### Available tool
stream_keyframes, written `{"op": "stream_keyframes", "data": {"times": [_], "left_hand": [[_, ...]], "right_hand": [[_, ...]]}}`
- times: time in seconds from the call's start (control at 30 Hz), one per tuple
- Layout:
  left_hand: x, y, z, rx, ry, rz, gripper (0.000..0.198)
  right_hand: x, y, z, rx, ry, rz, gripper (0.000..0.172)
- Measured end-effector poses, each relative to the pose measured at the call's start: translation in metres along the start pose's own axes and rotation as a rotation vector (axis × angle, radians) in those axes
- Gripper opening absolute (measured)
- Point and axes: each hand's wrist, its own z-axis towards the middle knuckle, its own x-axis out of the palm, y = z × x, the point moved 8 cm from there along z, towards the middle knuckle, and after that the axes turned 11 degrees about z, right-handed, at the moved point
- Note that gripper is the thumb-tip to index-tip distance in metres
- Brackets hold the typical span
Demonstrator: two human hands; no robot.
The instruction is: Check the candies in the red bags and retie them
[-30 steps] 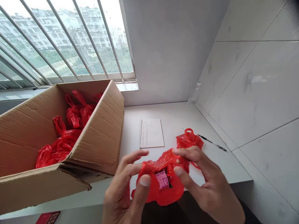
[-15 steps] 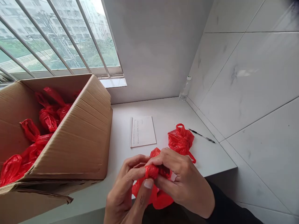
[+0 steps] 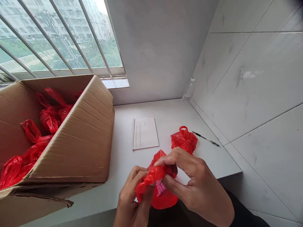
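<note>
A red plastic bag (image 3: 163, 200) is held between both hands above the table's front edge. My left hand (image 3: 133, 195) pinches its gathered part from the left. On the other side, thumb and fingers of my right hand (image 3: 189, 179) grip the bag's upper part. Something pink with dark print (image 3: 161, 188) shows at the bag's middle; its kind cannot be made out. Just beyond my right hand lies another red plastic bag (image 3: 184, 138), tied, with a handle loop standing up.
At left stands an open cardboard box (image 3: 78, 148) with several red bags (image 3: 50, 119) inside. A printed notebook (image 3: 145, 134) lies mid-table (image 3: 123, 126). A black pen (image 3: 205, 138) is near the tiled wall, and a clear bottle (image 3: 188, 91) stands in the back corner.
The bunched knot between my fingers has loosened into a wider fold. My right hand has shifted slightly right, and the pink printed thing has come into view.
</note>
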Motion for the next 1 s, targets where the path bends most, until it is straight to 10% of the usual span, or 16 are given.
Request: {"op": "stream_keyframes", "data": {"times": [0.33,0.7,0.87,1.0], "left_hand": [[-0.009,0.026,0.009,-0.250,-0.142,-0.271,0.037],[0.015,0.021,-0.002,-0.059,0.140,0.147,0.027],[0.015,0.025,0.007,-0.256,0.176,-0.153,0.043],[0.003,0.030,0.005,-0.473,0.008,-0.289,0.039]], "right_hand": [[0.000,0.015,-0.007,-0.073,0.063,-0.119,0.031],[0.022,0.031,0.000,-0.317,0.056,-0.200,0.019],[0.008,0.000,0.008,-0.154,0.072,-0.223,0.039],[0.002,-0.017,0.010,-0.022,0.106,-0.126,0.011]]}}
